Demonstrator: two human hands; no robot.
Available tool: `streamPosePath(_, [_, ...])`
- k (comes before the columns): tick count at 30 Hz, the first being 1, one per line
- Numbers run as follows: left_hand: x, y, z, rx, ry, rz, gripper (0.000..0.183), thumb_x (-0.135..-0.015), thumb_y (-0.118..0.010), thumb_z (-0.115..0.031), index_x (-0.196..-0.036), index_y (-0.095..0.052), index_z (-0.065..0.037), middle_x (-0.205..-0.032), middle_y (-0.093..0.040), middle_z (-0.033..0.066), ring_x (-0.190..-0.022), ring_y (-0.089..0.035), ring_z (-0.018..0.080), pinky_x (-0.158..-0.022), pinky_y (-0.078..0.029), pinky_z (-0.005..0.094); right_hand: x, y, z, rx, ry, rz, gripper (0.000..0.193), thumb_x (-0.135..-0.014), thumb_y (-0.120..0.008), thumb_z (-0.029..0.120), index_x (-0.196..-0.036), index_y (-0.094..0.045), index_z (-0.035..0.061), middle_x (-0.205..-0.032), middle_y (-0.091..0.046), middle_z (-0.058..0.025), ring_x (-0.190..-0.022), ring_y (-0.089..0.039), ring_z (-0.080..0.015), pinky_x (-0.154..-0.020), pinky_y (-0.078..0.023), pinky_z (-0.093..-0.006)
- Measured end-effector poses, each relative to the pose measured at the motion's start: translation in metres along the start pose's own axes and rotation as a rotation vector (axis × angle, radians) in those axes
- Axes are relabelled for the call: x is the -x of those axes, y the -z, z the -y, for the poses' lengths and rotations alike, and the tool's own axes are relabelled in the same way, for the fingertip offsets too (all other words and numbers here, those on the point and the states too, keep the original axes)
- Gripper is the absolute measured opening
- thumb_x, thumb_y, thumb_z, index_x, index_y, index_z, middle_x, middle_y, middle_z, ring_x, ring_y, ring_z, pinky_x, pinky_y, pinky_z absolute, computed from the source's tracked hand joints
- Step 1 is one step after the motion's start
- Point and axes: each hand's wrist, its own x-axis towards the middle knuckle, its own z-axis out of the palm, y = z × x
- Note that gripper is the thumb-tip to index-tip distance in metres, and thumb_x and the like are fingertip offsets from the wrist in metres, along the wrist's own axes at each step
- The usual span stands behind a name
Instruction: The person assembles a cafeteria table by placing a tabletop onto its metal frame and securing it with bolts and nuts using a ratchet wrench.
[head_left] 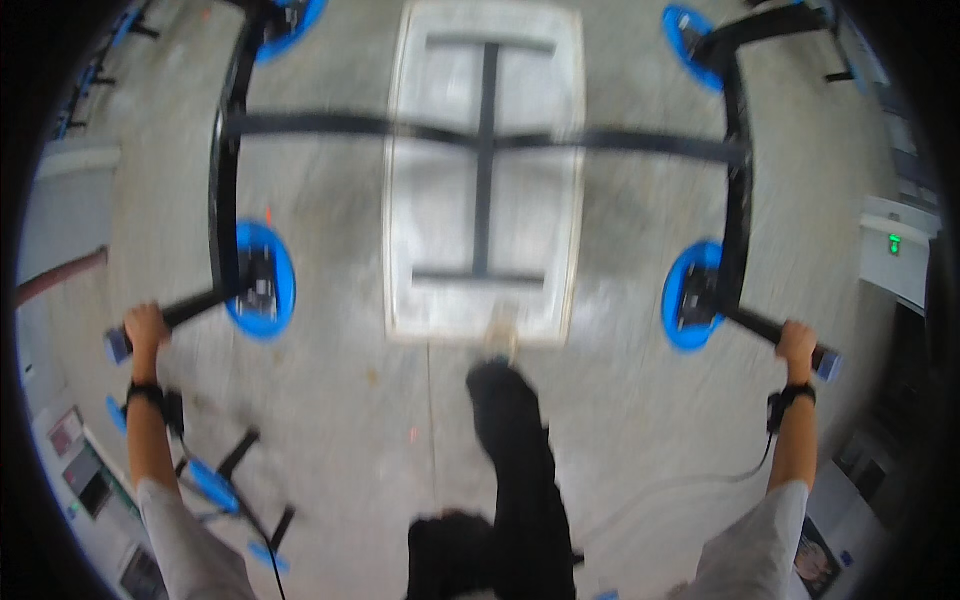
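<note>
My left hand is closed around the end of a black metal tube, just short of its grey-blue end cap. On the other side my right hand grips the matching tube, near its cap. Both tubes belong to one wide black frame, which looks like an upturned table with attached seats. Blue round discs with dark brackets, such as the left one and the right one, sit beside the bars. A white rectangular panel lies in the middle, under the crossbars.
Grey concrete floor surrounds the frame. More black frames with blue discs stand at the lower left. A green lit sign is at the right. One black-clad leg reaches forward, close behind the panel. Cables run from both wrist straps.
</note>
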Motion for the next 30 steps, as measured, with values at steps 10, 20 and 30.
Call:
streamPosePath(10, [0.008,0.042,-0.033,0.028,-0.099,0.198,0.059,-0.056,-0.073,-0.017,-0.109,-0.052,-0.008,-0.114,-0.053,0.0126,-0.108,-0.051,0.0247,-0.089,-0.041,0.0350,0.099,0.067,0.094,-0.467,0.406,-0.171,0.048,-0.064,-0.065,0.010,-0.110,-0.051,0.0050,-0.117,-0.047,-0.0138,-0.110,-0.043,-0.0289,-0.094,-0.031,-0.0445])
streamPosePath(20, [0.280,0.158,-0.143,1.459,-1.138,-0.085,0.018,-0.076,-0.056,-0.021,-0.083,-0.064,-0.006,-0.078,-0.062,0.0133,-0.075,-0.057,0.0318,-0.068,-0.045,0.0400,0.441,-0.024,0.206,-1.439,0.614,0.808,0.020,-0.081,-0.050,0.017,-0.076,-0.060,0.0002,-0.066,-0.061,-0.0066,-0.058,-0.058,-0.0138,-0.055,-0.046,-0.0269])
streamPosePath(30, [0.546,-0.157,0.008,1.781,-0.088,0.168,0.035,-0.085,-0.044,-0.030,-0.066,-0.059,-0.005,-0.070,-0.060,0.0146,-0.068,-0.056,0.0342,-0.065,-0.044,0.0427,0.540,0.107,0.299,-1.418,0.683,0.601,0.030,-0.081,-0.050,0.025,-0.070,-0.059,-0.0011,-0.056,-0.058,-0.0061,-0.052,-0.055,-0.0133,-0.048,-0.042,-0.0264])
